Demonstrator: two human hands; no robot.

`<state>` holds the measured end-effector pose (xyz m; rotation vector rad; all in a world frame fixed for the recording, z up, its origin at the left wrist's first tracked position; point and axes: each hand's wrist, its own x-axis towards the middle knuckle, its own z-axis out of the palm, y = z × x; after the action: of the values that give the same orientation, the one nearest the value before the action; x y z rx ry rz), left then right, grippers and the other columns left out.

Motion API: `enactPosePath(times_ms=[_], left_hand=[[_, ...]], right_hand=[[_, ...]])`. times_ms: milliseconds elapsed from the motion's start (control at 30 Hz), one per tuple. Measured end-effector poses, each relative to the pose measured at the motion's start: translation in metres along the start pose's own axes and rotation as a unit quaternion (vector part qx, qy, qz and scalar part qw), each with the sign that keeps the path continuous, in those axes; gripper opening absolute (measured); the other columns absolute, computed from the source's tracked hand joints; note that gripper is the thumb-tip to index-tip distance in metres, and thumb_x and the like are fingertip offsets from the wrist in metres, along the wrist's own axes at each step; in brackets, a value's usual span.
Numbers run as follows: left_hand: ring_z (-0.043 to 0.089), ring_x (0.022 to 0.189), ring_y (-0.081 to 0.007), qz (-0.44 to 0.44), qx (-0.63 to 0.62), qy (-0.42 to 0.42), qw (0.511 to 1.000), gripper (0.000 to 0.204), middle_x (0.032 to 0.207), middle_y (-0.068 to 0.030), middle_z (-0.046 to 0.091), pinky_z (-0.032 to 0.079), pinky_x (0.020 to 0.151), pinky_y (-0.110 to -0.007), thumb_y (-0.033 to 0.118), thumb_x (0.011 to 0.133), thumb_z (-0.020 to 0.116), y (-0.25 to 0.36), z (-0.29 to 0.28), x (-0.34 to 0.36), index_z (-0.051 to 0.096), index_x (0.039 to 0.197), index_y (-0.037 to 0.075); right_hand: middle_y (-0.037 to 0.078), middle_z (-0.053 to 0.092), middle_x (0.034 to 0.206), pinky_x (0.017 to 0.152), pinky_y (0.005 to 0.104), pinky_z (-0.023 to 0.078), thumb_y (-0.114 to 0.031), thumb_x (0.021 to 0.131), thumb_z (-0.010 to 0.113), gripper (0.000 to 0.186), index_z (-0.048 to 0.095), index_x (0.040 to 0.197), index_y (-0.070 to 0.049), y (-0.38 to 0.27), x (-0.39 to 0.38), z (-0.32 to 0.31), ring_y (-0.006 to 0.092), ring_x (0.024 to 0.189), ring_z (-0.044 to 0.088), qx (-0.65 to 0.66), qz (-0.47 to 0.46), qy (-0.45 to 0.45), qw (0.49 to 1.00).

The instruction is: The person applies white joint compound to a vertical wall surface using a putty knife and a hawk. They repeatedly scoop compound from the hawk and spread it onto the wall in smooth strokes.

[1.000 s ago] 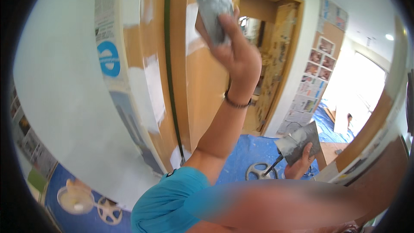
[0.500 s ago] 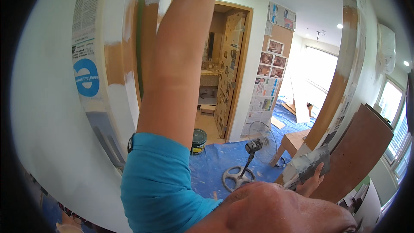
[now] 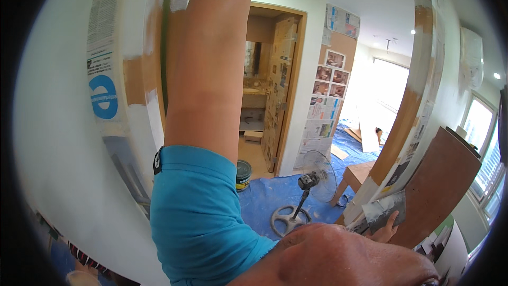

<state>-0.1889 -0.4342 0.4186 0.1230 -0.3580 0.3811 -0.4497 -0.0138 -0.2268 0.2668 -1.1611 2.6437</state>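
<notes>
My left arm [image 3: 209, 74], in a turquoise sleeve [image 3: 198, 196], stretches straight up beside a door frame [image 3: 138, 79] with patches of bare wood and white filler. The left hand lies beyond the top edge, so whatever it touches is hidden. Low on the right, my right hand [image 3: 389, 229] grips a flat grey sheet, a putty board by its look [image 3: 384, 209], with pale smears on its face. One finger lies over the board's surface; the rest of the grip is mostly hidden.
A pedestal fan [image 3: 309, 181] stands on blue floor sheeting [image 3: 259, 196], near a dark bucket [image 3: 243, 173] and a wooden stool [image 3: 355, 177]. Large brown boards [image 3: 439, 185] lean at the right. Ahead, a doorway with a paper-covered door [image 3: 279, 90] opens onto a bathroom.
My raised left arm has shifted a little to the left in the picture. The right hand keeps its hold on the putty board, nearly in the same spot.
</notes>
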Motion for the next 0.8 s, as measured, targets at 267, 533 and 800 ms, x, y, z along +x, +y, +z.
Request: enactPosePath(times_ms=[267, 533, 800], left_hand=[[0.057, 0.118, -0.0438, -0.05, -0.005, 0.019, 0.999, 0.048, 0.139, -0.0294, 0.049, 0.05, 0.098, -0.052, 0.007, 0.096, 0.056, 0.01, 0.004, 0.009, 0.043, 0.14, -0.006], [0.06, 0.117, -0.0402, -0.075, 0.003, 0.024, 0.997, 0.048, 0.134, -0.0279, 0.053, 0.051, 0.097, -0.05, 0.016, 0.099, 0.058, 0.01, 0.008, 0.013, 0.045, 0.141, -0.004], [0.054, 0.127, -0.0412, -0.114, -0.023, 0.006, 0.993, 0.051, 0.142, -0.0254, 0.051, 0.049, 0.1, -0.053, 0.015, 0.1, 0.056, 0.019, 0.004, 0.017, 0.042, 0.145, -0.003]], right_hand=[[0.012, 0.061, 0.13, 0.096, 0.0396, 0.054, -0.031, 0.105, 0.062, 0.048, 0.051, 0.138, 0.002, 0.009, -0.023, 0.007, 0.0241, 0.114, 0.063, 0.016, -0.07, 0.015, 0.997], [0.012, 0.063, 0.126, 0.094, 0.0391, 0.055, -0.03, 0.105, 0.062, 0.044, 0.054, 0.134, 0.002, 0.027, -0.035, 0.017, 0.0233, 0.111, 0.064, 0.019, -0.106, 0.041, 0.993], [0.011, 0.065, 0.122, 0.092, 0.0378, 0.056, -0.029, 0.105, 0.062, 0.042, 0.055, 0.132, 0.003, 0.029, -0.031, 0.015, 0.0224, 0.107, 0.066, 0.036, -0.105, 0.019, 0.994]])
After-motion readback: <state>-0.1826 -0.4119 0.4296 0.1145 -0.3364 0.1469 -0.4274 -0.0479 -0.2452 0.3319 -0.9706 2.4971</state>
